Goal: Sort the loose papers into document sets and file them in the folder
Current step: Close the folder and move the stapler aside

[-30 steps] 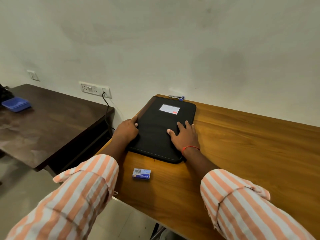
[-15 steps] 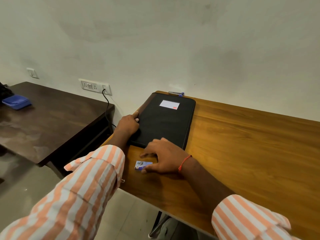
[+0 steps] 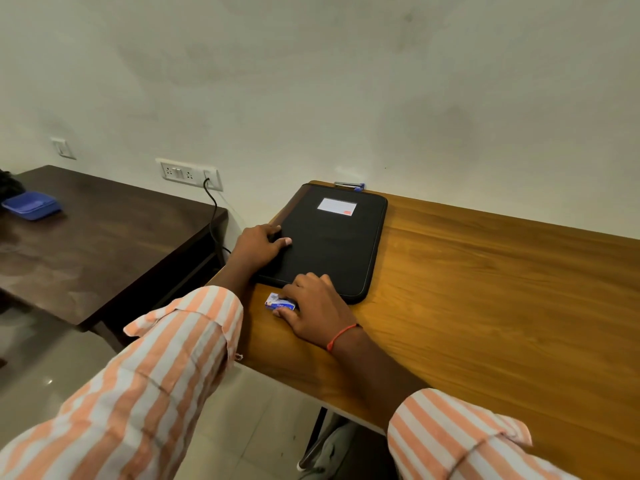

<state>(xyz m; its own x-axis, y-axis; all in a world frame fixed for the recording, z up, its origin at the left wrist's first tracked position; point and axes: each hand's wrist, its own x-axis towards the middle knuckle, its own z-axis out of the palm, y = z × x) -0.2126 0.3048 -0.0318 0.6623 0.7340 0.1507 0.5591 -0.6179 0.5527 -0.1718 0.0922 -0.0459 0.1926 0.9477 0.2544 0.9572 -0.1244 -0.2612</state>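
While a person in orange-and-white striped sleeves leans over it, a long light wooden desk [image 3: 485,289] runs along a plain wall, with a darker table [image 3: 86,244] just beside it on the left. At the desk's left end, close to the wall, the black folder [image 3: 332,247] lies flat and closed, a white label near its far edge. No loose papers are visible, so they are probably inside it or out of view. The left hand [image 3: 258,245] holds the folder's left edge, thumb on the cover and fingers curled at the side, seemingly to steady it or get ready to open it. The right hand [image 3: 313,308], a red thread at its wrist, sits just in front of the folder's near edge. Its fingers curl over a small blue-and-white box [image 3: 278,302] with the thumb against the near side, pinching it, perhaps to clear it aside. A small stapler [image 3: 349,185] rests against the wall behind the folder.
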